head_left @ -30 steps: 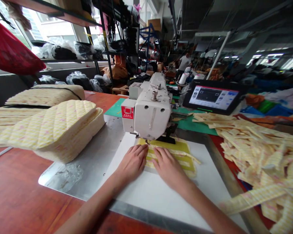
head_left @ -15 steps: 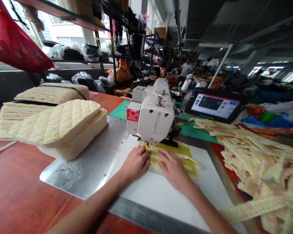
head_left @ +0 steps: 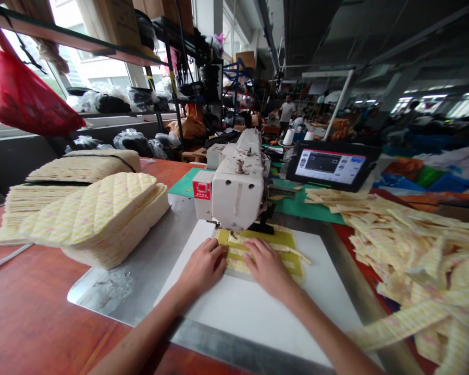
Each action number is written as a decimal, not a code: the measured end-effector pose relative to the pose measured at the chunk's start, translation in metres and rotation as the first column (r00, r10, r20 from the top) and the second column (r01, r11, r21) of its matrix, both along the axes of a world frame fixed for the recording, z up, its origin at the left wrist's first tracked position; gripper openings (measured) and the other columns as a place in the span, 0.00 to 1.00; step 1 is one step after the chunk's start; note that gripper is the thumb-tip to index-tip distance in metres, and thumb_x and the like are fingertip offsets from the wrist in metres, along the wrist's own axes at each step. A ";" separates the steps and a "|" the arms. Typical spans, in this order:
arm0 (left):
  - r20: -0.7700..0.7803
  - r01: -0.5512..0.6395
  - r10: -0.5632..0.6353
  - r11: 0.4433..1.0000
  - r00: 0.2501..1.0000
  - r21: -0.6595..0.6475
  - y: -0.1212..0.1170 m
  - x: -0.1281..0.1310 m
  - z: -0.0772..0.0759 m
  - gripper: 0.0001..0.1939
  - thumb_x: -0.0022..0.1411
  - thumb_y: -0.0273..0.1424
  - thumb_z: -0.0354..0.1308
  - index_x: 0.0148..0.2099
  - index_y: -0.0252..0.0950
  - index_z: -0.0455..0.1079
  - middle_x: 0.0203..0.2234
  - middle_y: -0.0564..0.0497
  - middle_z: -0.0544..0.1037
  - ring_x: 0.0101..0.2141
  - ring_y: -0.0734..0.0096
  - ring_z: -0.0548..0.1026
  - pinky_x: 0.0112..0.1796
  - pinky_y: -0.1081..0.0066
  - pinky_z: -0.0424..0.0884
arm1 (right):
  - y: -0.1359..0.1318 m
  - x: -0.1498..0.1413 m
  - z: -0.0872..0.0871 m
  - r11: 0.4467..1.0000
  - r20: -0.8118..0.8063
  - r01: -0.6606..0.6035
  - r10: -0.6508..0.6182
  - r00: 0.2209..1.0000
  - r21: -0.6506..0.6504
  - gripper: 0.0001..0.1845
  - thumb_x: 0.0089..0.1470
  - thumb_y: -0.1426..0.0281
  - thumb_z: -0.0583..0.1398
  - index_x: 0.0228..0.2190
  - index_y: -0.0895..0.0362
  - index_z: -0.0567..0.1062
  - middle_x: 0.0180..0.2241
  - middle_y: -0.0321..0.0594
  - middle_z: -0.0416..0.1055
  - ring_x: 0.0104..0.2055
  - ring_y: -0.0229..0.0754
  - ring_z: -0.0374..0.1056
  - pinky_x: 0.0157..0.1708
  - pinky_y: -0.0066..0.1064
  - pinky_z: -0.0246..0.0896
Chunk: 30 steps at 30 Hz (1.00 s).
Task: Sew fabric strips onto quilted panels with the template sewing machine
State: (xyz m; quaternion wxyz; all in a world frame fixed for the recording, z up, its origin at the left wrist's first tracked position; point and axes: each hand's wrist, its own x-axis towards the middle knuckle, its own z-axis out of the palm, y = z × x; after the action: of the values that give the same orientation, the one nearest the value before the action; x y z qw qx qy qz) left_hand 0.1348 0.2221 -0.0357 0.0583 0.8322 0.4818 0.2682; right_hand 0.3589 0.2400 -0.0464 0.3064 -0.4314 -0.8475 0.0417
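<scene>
Beneath the head of a white sewing machine [head_left: 240, 200] lies a yellow-green template [head_left: 291, 240] with slots. Pale yellow fabric strips show in its slots, and one narrow fabric strip [head_left: 300, 255] runs out past its right side. My left hand [head_left: 205, 263] rests at the template's left edge, fingers bent and drawn together; whatever they grip is hidden. My right hand [head_left: 271, 265] lies over the template's middle with fingers stretched out on the fabric, thumb apart. The needle area sits just beyond both hands' fingertips.
Stacked quilted pads [head_left: 101, 213] stand on the left of the metal plate [head_left: 113, 286]. A heap of fabric strips [head_left: 414, 255] covers the right side. A control screen [head_left: 330, 165] stands behind it. Further back, a person [head_left: 287, 110] stands among shelves.
The camera view has shifted, so the machine and hands appear slightly further left. Both hands remain on the template, with little visible change in their pose.
</scene>
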 end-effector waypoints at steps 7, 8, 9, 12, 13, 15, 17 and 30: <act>0.007 0.008 -0.008 0.999 1.000 -0.041 -0.010 0.007 -0.004 0.13 0.68 0.24 0.51 0.51 0.35 0.73 0.38 0.45 0.74 0.40 0.59 0.73 0.44 0.60 0.73 | -0.008 0.009 0.001 0.999 -0.009 -0.023 0.023 1.000 -0.044 0.15 0.66 0.74 0.55 0.53 0.54 0.73 0.49 0.45 0.74 0.52 0.51 0.70 0.54 0.49 0.70; 0.001 0.011 -0.011 0.999 1.000 -0.040 -0.010 0.010 -0.004 0.13 0.68 0.25 0.51 0.50 0.35 0.73 0.37 0.45 0.74 0.40 0.58 0.73 0.44 0.59 0.73 | -0.007 0.012 0.002 0.998 -0.007 -0.029 0.029 1.000 -0.051 0.15 0.67 0.74 0.55 0.53 0.54 0.73 0.49 0.44 0.74 0.52 0.50 0.70 0.55 0.48 0.70; -0.003 0.015 -0.015 0.999 1.000 -0.037 -0.010 0.014 -0.004 0.12 0.68 0.25 0.52 0.49 0.35 0.74 0.37 0.45 0.74 0.40 0.58 0.74 0.43 0.59 0.73 | -0.006 0.016 0.003 0.997 -0.002 -0.036 0.036 0.999 -0.062 0.16 0.67 0.75 0.54 0.53 0.53 0.73 0.49 0.44 0.74 0.52 0.49 0.70 0.55 0.46 0.70; -0.002 0.027 -0.027 0.999 1.000 -0.017 -0.008 0.020 -0.004 0.11 0.68 0.26 0.52 0.48 0.35 0.74 0.36 0.45 0.75 0.39 0.58 0.74 0.42 0.59 0.74 | -0.001 0.036 0.002 0.999 0.063 -0.004 0.007 0.998 -0.054 0.16 0.67 0.76 0.53 0.52 0.53 0.74 0.47 0.44 0.74 0.51 0.48 0.71 0.54 0.44 0.71; 0.002 0.027 -0.027 1.000 1.000 -0.011 -0.008 0.021 -0.004 0.11 0.68 0.26 0.52 0.48 0.35 0.74 0.36 0.45 0.75 0.38 0.58 0.74 0.42 0.59 0.74 | 0.000 0.046 0.000 0.999 0.104 0.028 -0.025 0.994 -0.023 0.17 0.66 0.77 0.53 0.52 0.54 0.74 0.46 0.45 0.74 0.50 0.49 0.72 0.53 0.44 0.72; 0.011 0.028 -0.028 1.000 1.000 -0.005 -0.008 0.021 -0.004 0.11 0.68 0.26 0.51 0.46 0.35 0.74 0.35 0.45 0.75 0.38 0.59 0.75 0.41 0.60 0.74 | 0.001 0.070 -0.005 0.993 0.202 0.097 -0.109 0.973 0.070 0.21 0.62 0.80 0.52 0.52 0.55 0.75 0.46 0.47 0.75 0.48 0.50 0.72 0.50 0.45 0.73; 0.029 0.042 -0.043 0.999 0.999 0.011 -0.007 0.018 -0.003 0.12 0.69 0.26 0.50 0.45 0.36 0.75 0.35 0.45 0.74 0.38 0.60 0.75 0.41 0.61 0.74 | 0.000 0.093 -0.009 0.979 0.304 0.146 -0.184 0.935 0.142 0.28 0.56 0.85 0.52 0.53 0.55 0.74 0.47 0.48 0.75 0.48 0.52 0.72 0.47 0.45 0.73; 0.175 0.112 -0.135 0.985 0.975 0.133 -0.042 0.013 0.009 0.14 0.69 0.25 0.51 0.53 0.38 0.74 0.46 0.41 0.73 0.42 0.61 0.74 0.43 0.59 0.73 | 0.006 0.118 0.025 0.990 0.252 0.118 -0.095 0.963 -0.079 0.12 0.62 0.79 0.52 0.31 0.52 0.67 0.32 0.38 0.70 0.34 0.45 0.70 0.36 0.34 0.65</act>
State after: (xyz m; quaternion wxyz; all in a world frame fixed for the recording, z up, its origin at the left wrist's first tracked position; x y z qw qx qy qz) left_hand 0.1476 0.1798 -0.0262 0.0678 0.8343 0.4043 0.3686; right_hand 0.4773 0.2464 -0.0217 0.1794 -0.4919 -0.8519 0.0106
